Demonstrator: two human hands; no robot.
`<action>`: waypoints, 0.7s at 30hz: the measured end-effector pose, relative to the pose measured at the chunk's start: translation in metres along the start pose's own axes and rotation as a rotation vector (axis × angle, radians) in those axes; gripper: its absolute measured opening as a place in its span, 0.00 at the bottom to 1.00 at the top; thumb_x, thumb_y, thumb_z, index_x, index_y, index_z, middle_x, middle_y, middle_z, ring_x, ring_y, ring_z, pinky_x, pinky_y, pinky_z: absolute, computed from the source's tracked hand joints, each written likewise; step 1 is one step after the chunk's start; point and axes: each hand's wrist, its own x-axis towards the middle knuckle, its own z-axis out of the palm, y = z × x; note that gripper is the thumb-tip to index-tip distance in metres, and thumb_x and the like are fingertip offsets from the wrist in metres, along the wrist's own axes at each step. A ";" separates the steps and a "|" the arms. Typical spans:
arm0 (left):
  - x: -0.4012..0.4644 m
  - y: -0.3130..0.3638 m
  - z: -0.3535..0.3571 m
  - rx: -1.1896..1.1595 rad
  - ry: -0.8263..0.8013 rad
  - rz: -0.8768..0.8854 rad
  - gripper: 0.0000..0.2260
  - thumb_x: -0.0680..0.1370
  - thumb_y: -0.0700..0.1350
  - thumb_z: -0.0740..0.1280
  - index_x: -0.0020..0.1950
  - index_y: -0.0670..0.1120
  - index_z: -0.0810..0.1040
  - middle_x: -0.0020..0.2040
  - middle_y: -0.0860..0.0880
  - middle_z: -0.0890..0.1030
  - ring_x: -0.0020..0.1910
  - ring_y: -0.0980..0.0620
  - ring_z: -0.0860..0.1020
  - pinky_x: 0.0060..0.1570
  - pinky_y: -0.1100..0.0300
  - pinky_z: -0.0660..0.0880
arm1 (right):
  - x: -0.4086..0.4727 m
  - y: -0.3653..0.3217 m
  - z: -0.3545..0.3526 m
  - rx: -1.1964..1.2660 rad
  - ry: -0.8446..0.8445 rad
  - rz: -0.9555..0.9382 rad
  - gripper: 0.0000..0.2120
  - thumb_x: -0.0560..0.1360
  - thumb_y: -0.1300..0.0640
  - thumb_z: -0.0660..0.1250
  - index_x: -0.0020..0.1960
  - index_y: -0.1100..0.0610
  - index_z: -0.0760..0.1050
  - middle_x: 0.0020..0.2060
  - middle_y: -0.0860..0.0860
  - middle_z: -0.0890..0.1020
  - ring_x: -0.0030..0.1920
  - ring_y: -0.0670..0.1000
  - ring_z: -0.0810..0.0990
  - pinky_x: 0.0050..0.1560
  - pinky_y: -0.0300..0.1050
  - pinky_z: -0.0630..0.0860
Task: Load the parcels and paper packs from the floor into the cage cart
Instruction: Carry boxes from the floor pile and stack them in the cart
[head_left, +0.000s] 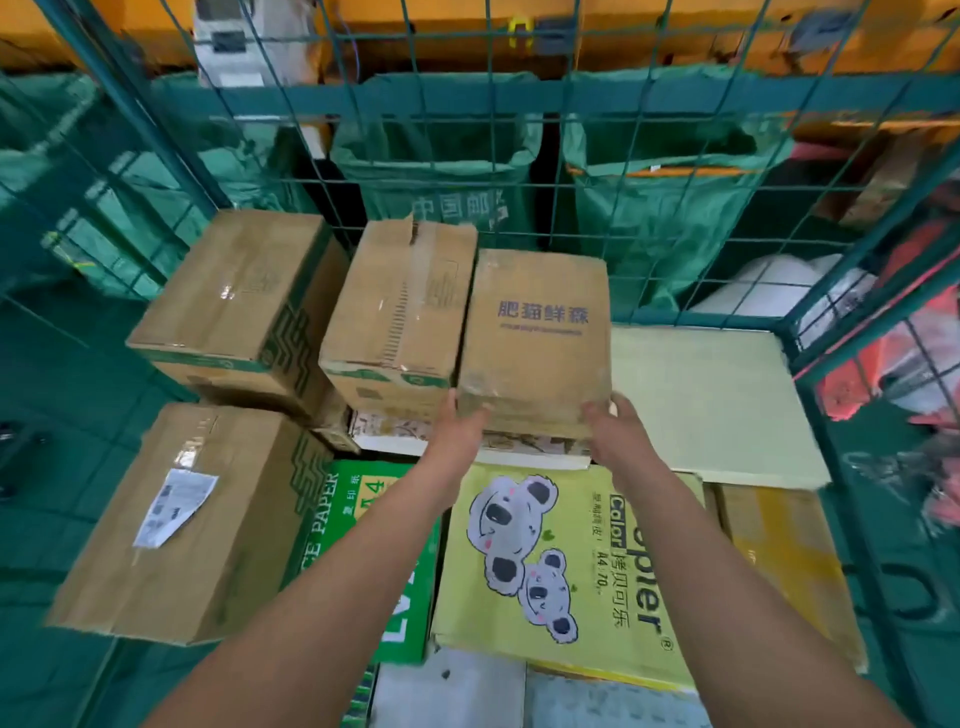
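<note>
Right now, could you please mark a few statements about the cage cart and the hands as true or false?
1. Both hands hold the box with blue characters. True: left hand, right hand.
2. That box sits left of the taped box. False: it sits to its right.
3. The yellow koala paper pack lies nearer the person than the held box. True.
4. The green paper pack lies right of the koala pack. False: it lies to its left.
5. The cage cart's mesh wall is orange. False: green.
</note>
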 end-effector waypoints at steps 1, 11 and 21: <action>0.007 -0.003 0.002 0.035 -0.007 -0.020 0.31 0.84 0.51 0.64 0.83 0.60 0.52 0.84 0.55 0.53 0.81 0.44 0.58 0.76 0.38 0.63 | 0.009 0.002 0.005 -0.018 -0.018 0.052 0.30 0.80 0.44 0.65 0.79 0.46 0.60 0.64 0.51 0.78 0.53 0.54 0.78 0.55 0.52 0.77; 0.039 -0.005 0.007 0.130 -0.105 -0.081 0.31 0.83 0.50 0.65 0.83 0.62 0.55 0.84 0.54 0.56 0.80 0.43 0.60 0.76 0.40 0.65 | 0.029 0.013 0.020 -0.080 -0.081 0.117 0.34 0.80 0.49 0.65 0.81 0.42 0.53 0.67 0.49 0.74 0.65 0.57 0.75 0.70 0.62 0.72; 0.017 -0.032 0.007 0.131 -0.141 -0.121 0.30 0.84 0.52 0.63 0.84 0.59 0.55 0.83 0.55 0.58 0.79 0.46 0.62 0.75 0.43 0.66 | -0.009 0.035 0.023 -0.005 -0.097 0.174 0.33 0.82 0.51 0.63 0.83 0.42 0.52 0.67 0.55 0.76 0.65 0.65 0.77 0.68 0.60 0.75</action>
